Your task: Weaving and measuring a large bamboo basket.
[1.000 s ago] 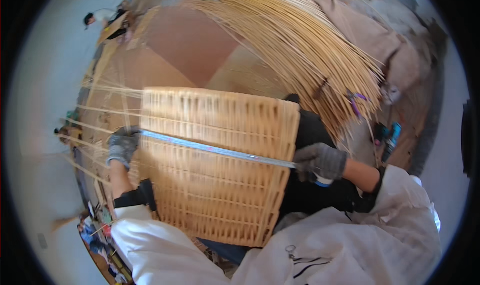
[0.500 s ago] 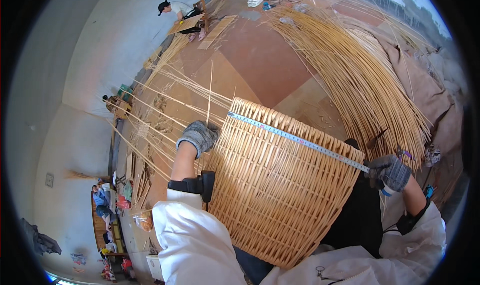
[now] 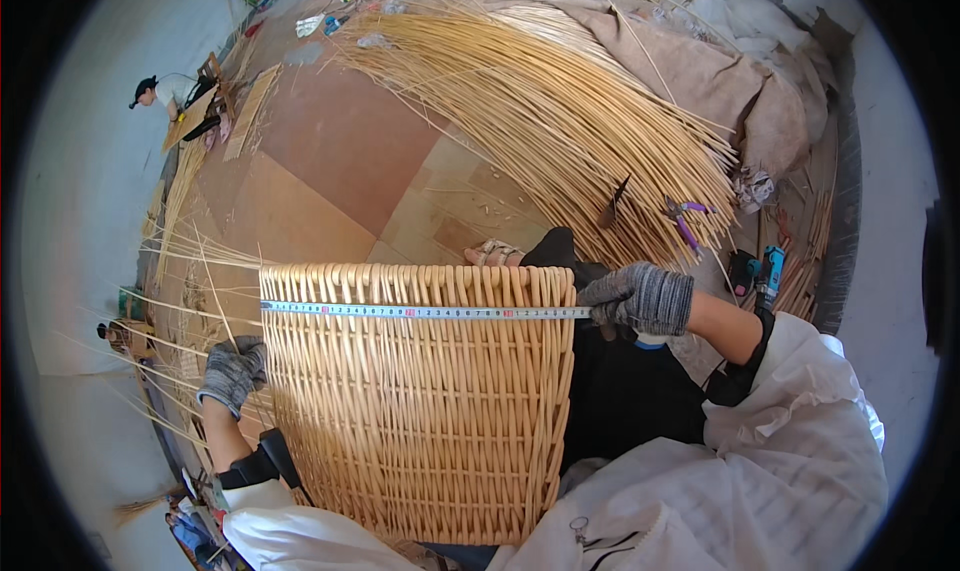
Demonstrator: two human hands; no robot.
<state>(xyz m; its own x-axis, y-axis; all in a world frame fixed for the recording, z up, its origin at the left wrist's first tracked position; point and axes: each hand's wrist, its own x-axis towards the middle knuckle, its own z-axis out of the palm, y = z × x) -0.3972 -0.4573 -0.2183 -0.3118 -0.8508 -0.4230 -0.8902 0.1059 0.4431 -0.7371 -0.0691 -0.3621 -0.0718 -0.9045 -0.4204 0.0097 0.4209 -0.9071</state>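
A woven wicker basket [image 3: 420,411] rests against my lap, its side facing up and its looped rim across the top. A white measuring tape [image 3: 430,312] is stretched straight across the weave, just below the rim. My right hand [image 3: 640,299], in a grey knitted glove, is closed on the tape measure at the basket's right edge; a bit of white and blue casing shows under the fingers. At the basket's left edge my left hand [image 3: 234,373], gloved alike, is closed round the side, its fingertips partly hidden. Long loose canes [image 3: 200,311] stick out to the left, past that hand.
A large bundle of canes [image 3: 540,111] lies on the tiled floor ahead. On it are purple-handled pruning shears [image 3: 684,221] and a dark blade [image 3: 613,203]. A blue tool [image 3: 770,271] lies at right. Brown cloth [image 3: 690,71] is heaped behind. Another person [image 3: 170,96] sits far left.
My view has swung right, so the basket appears further left and squarer. Both hands keep their hold, and the tape still spans the basket.
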